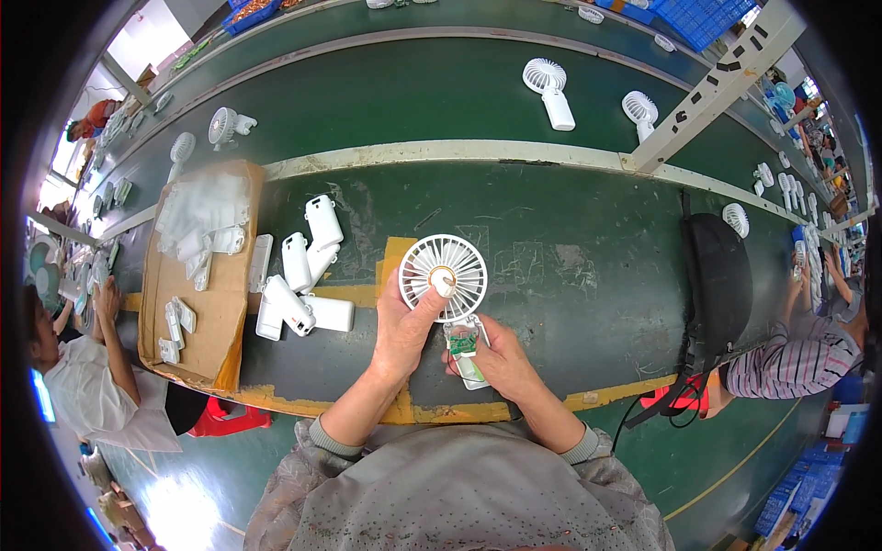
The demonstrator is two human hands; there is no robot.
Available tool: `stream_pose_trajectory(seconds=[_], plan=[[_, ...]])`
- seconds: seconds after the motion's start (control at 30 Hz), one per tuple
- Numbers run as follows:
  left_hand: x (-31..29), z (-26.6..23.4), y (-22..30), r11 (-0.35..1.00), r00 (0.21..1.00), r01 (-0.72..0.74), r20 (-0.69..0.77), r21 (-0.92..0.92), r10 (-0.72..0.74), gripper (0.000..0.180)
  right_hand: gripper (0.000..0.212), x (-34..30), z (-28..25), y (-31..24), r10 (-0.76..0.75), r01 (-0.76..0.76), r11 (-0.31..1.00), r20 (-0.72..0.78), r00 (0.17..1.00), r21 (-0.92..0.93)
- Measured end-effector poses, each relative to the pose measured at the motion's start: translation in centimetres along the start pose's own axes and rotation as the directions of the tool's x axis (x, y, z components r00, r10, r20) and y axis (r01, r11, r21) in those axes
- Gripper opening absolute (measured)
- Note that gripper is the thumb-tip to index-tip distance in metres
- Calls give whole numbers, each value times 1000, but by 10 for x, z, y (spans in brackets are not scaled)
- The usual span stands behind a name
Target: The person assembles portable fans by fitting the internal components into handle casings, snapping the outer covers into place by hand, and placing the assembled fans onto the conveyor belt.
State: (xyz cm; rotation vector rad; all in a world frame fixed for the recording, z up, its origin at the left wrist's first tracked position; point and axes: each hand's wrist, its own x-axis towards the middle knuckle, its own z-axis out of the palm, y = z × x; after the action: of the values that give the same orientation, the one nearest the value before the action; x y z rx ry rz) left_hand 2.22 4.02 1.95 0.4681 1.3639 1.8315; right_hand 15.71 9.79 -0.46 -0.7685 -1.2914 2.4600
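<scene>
A small white handheld fan (467,266) is in front of me, over the near part of the bench. My left hand (400,331) is closed around its round grille, the thumb lying across the hub. Around the fan's handle, my right hand (505,361) is closed as well. The handle is uncovered on the side I see, showing a green circuit board (462,342) and a pale green part below it. Left of my hands lie several white plastic handle covers (296,262) in a loose pile.
A cardboard tray (207,317) with clear plastic parts and white pieces stands left. To the right is a black bag (718,285). Beyond a metal rail (395,156), several white fans (548,87) lie on a green conveyor (395,101). People sit on both sides.
</scene>
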Motion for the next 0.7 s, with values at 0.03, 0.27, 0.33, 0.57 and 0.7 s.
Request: stream_pose_trajectory(seconds=[0.03,0.27,0.33,0.57,0.7], plan=[[1,0,-1,1000,1000,-2,0,2,2,48,20,1,-1,0,0,0,1000,0,1000,1],[4,-11,7,920,986,-158,110,358,126,51,20,8,-5,-2,-36,33,992,-22,999,-124],[0,-13,18,534,902,-407,233,741,364,51,18,17,-10,0,-3,-2,998,-96,995,-58],[-8,-11,10,444,866,-500,442,744,234,29,27,25,-11,-7,129,-140,986,-117,985,-90],[-7,-11,2,449,898,-439,400,778,185,20,26,27,-14,0,142,-143,990,-120,983,-4]])
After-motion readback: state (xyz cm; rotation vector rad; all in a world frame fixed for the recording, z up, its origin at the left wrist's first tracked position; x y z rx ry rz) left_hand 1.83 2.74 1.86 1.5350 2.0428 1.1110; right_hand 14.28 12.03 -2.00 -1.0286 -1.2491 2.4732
